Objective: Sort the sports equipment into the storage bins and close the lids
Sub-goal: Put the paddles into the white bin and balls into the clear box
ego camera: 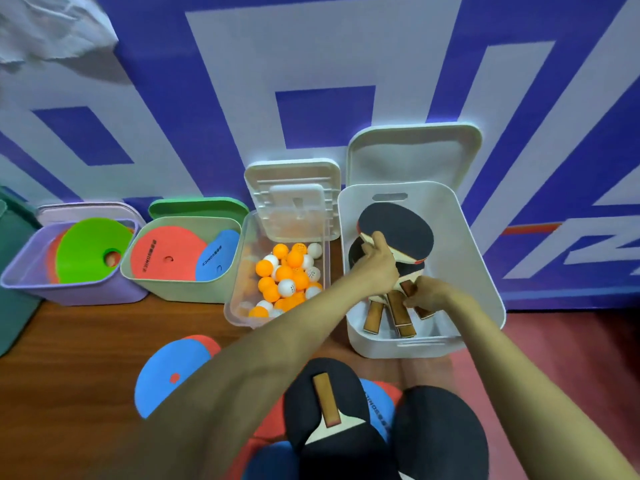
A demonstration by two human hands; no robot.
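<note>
Both my hands reach into the white bin [478, 271] at the right, which holds several table tennis paddles. My left hand [377, 261] grips the edge of the top black paddle [398, 230]. My right hand [424, 292] pinches a wooden paddle handle [408, 287] lower in the bin. Its white lid [415, 154] leans upright behind it. On the floor near me lie more black paddles [325, 403] on blue and red flat discs [166, 372].
A clear bin [239, 299] of orange and white balls stands left of the white bin, its lid [291, 188] up. Further left are a green bin [156, 285] with red and blue discs and a purple bin [31, 282] with a green disc. A blue-white wall stands behind.
</note>
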